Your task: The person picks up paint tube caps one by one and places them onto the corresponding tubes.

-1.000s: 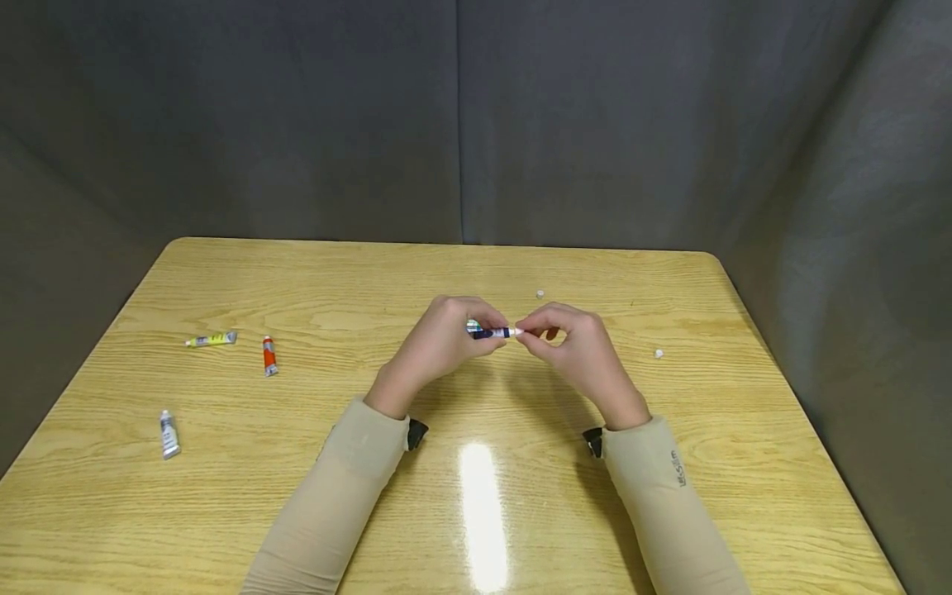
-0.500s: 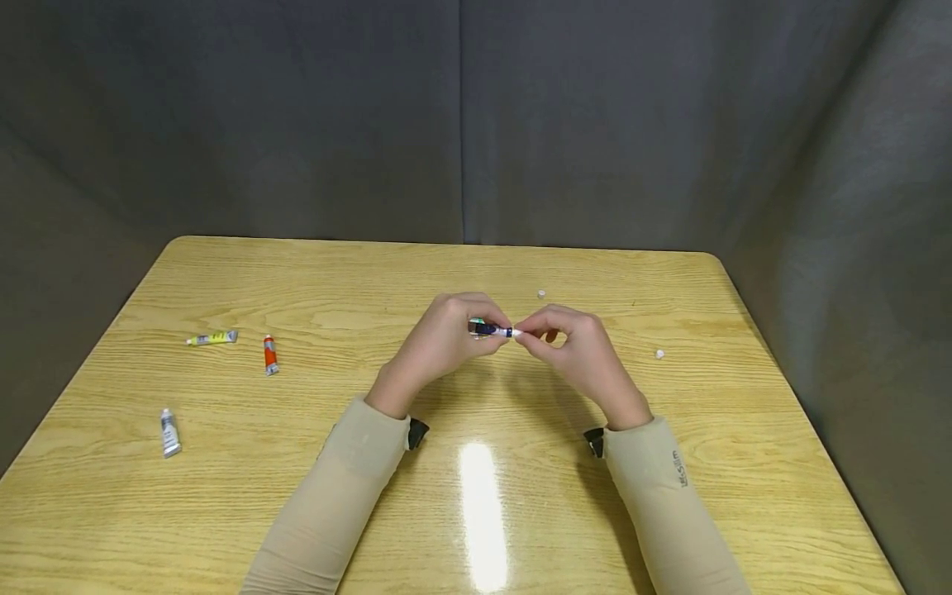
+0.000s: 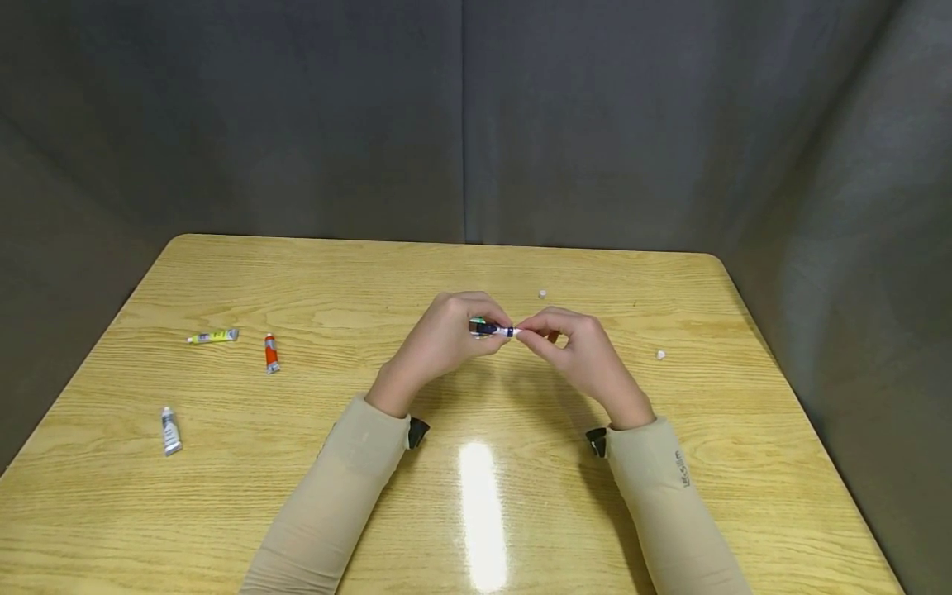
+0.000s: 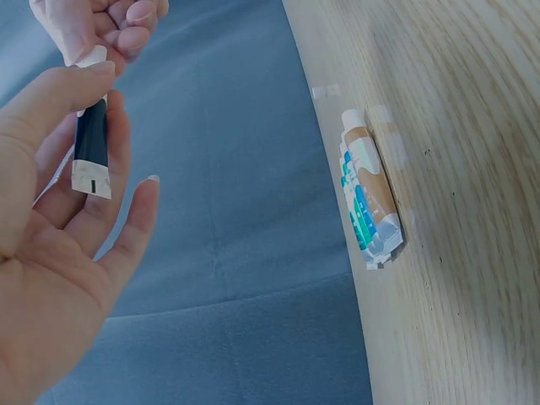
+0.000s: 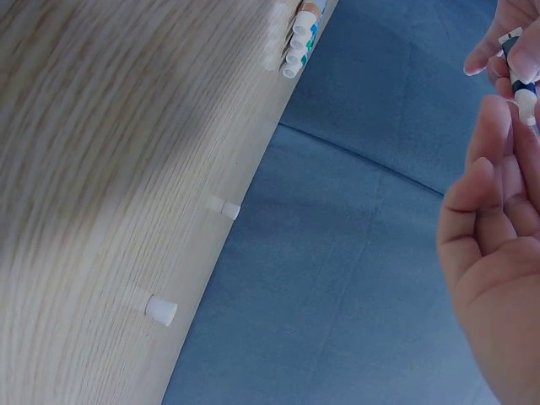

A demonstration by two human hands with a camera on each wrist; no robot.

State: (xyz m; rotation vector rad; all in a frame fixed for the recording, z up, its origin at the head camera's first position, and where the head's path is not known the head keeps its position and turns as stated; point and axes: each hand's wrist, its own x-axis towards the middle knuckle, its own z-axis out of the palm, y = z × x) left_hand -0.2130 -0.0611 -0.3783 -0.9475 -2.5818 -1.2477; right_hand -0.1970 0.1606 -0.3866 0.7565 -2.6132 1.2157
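Observation:
A small dark paint tube (image 3: pixel 486 329) with a crimped white end lies sideways between both hands, above the middle of the table. My left hand (image 3: pixel 444 335) holds its body between thumb and fingers; the left wrist view shows the dark tube (image 4: pixel 91 139) across the fingers. At the nozzle end, thumb and fingertips of my right hand (image 3: pixel 580 351) pinch the white cap (image 5: pixel 526 105). Behind the left hand, largely hidden in the head view, several paint tubes (image 4: pixel 371 181) lie side by side on the table, a brown one nearest in the left wrist view.
Off to the left lie a yellow tube (image 3: pixel 213 337), a red tube (image 3: pixel 271 354) and a white-grey tube (image 3: pixel 171 431). Two loose white caps sit on the table (image 3: pixel 744 463): a far cap (image 3: pixel 542 293) and a right-hand cap (image 3: pixel 660 354). Dark curtains (image 3: pixel 335 124) surround the table.
The dark tube looks slightly turned about its length between the fingers. Both hands stay in nearly the same place; the tubes and caps on the table lie as before.

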